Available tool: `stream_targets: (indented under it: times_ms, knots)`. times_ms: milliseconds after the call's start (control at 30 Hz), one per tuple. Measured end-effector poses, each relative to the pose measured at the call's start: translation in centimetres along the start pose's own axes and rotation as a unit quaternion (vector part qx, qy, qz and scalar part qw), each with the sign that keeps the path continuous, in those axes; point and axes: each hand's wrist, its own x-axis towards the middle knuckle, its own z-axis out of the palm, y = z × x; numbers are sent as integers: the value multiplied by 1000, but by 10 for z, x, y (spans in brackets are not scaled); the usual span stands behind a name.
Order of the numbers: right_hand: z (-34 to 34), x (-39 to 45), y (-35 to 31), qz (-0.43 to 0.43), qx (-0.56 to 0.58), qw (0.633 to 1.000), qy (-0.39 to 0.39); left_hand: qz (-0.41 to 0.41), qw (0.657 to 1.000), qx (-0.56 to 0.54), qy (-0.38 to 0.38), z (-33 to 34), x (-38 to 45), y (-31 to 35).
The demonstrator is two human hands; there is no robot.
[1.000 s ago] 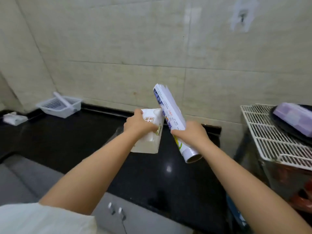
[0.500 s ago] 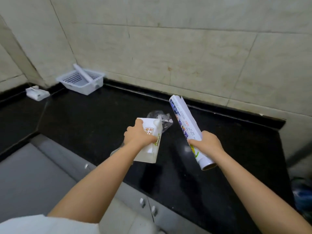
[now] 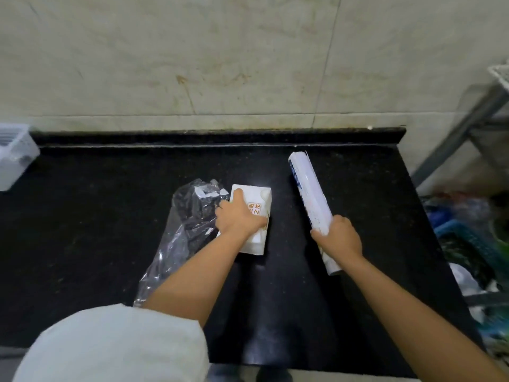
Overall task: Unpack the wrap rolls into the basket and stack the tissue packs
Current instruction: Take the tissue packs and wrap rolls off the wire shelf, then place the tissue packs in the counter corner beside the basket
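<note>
We are somewhere in the middle of the job, as far as we can judge. Our left hand [image 3: 239, 216] grips a white tissue pack [image 3: 254, 216] just left of centre frame, fingers curled over its top; the pack looks to be resting on the black counter [image 3: 82, 230], though we cannot be sure it has fully touched down. We see only this one pack, so no stack exists yet in view. Our right hand [image 3: 339, 238] is clenched round the lower part of a wrap roll [image 3: 309, 199], right of centre; the roll points up and away toward the wall, and whether its near end touches the counter we cannot tell

The roll is out of its bag, so that part of the unpacking seems done for this piece. It is not yet in the basket [image 3: 15, 158], which sits at the far left edge of the frame, well apart from both hands and mostly cut off. We can make out its white slotted wall, but what lies inside is hidden from us

A clear plastic bag [image 3: 187, 224] lies crumpled on the counter just left of the tissue pack, touching our left hand; it looks flat and emptied, though its folds could hide something small

What remains, in our view: carry the roll leftward to the basket, and find further packs to stack on this one
</note>
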Motion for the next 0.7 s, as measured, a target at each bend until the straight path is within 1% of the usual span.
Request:
stream_targets:
  times_ms: [133, 300, 400, 467, 533, 633, 700]
  knots:
    - [9, 2, -3, 36, -9, 999, 18, 30, 999, 21, 15, 19, 16, 20]
    - [18, 1, -2, 61, -56, 996, 36, 40, 999, 27, 6, 35, 29, 16]
    - [16, -1, -4, 72, -67, 995, 23, 70, 996, 54, 7, 37, 29, 13]
    - [11, -7, -6, 71, -80, 994, 8, 144, 982, 116, 21, 36, 25, 11]
    - [2, -14, -5, 51, -96, 994, 12, 248, 952, 175, 37, 35, 22, 16]
    - [-25, -27, 1, 21, -127, 991, 40, 364, 908, 205, 20, 32, 11, 44]
    - [-52, -40, 8, 36, -118, 990, 74, 424, 876, 229, 7, 31, -7, 76]
